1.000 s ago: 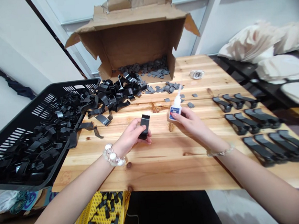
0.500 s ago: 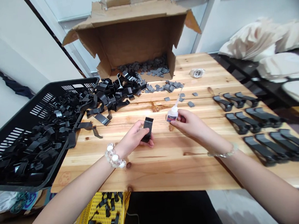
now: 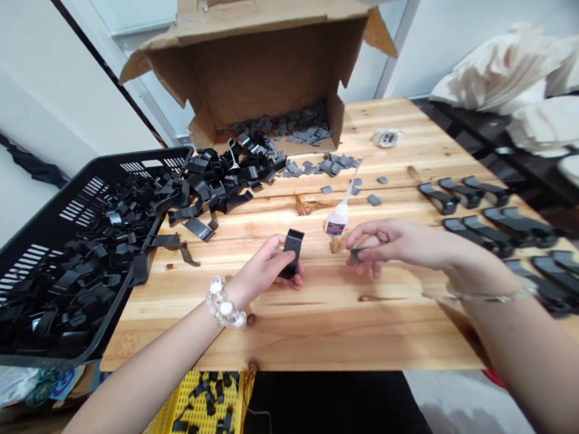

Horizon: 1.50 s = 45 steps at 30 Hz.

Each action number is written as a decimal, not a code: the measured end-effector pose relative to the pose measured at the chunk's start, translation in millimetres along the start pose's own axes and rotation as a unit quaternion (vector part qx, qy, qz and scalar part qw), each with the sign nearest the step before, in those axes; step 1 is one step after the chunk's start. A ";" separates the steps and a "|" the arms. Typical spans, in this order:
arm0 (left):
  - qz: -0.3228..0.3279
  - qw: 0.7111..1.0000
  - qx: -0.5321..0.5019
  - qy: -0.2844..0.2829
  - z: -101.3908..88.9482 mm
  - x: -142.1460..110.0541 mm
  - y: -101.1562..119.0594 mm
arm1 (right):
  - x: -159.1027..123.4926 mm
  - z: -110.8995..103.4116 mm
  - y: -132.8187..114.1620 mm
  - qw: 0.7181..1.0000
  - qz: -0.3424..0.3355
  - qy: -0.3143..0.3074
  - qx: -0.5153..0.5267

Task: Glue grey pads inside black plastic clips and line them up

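Note:
My left hand (image 3: 269, 267) grips a bent black plastic clip (image 3: 293, 251), thumb on its flat face, just above the wooden table. Between the fingertips of my right hand (image 3: 392, 244) is a small dark grey pad (image 3: 356, 254); this hand is slightly blurred. A small white glue bottle (image 3: 338, 220) with a dark label and a long thin nozzle stands upright on the table, just beyond my right fingers and apart from them. Loose grey pads (image 3: 374, 200) lie behind the bottle.
A black crate (image 3: 91, 306) heaped with black clips stands at left, spilling onto the table (image 3: 289, 337). Behind is an open cardboard box (image 3: 257, 66) holding grey pads. Rows of clips (image 3: 508, 226) lie at right, near a tape roll (image 3: 386, 138). A yellow basket (image 3: 158, 424) sits below.
My right hand has let go of the glue bottle, moved nearer me and to the right, and now has a grey pad in its fingers. My left hand still holds the clip.

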<state>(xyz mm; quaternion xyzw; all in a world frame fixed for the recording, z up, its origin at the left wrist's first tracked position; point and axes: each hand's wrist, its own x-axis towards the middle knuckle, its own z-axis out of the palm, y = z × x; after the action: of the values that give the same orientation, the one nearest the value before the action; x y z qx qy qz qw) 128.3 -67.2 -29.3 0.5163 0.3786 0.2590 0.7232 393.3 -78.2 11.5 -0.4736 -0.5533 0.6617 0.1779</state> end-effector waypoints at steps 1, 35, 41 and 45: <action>-0.001 1.000 0.002 -0.002 0.1 -0.2 0.0 | 2.6 5.0 0.0 1.000 0.003 0.003 0.004; 0.072 0.993 -0.053 -0.073 7.1 -9.4 6.7 | 20.9 56.9 23.8 0.764 -0.485 0.216 -0.367; 0.093 0.992 -0.048 -0.073 5.8 -9.9 6.0 | 22.5 55.4 24.1 0.765 -0.487 0.207 -0.367; 0.094 0.992 -0.039 -0.075 4.1 -8.5 4.3 | 23.0 57.0 26.3 0.772 -0.477 0.201 -0.368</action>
<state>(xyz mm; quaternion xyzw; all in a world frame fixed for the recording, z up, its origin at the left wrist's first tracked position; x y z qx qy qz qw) 126.7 -74.5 -22.1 0.5388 0.2622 0.3010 0.7418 342.7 -101.3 -25.6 -0.3004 -0.8612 0.1272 0.3898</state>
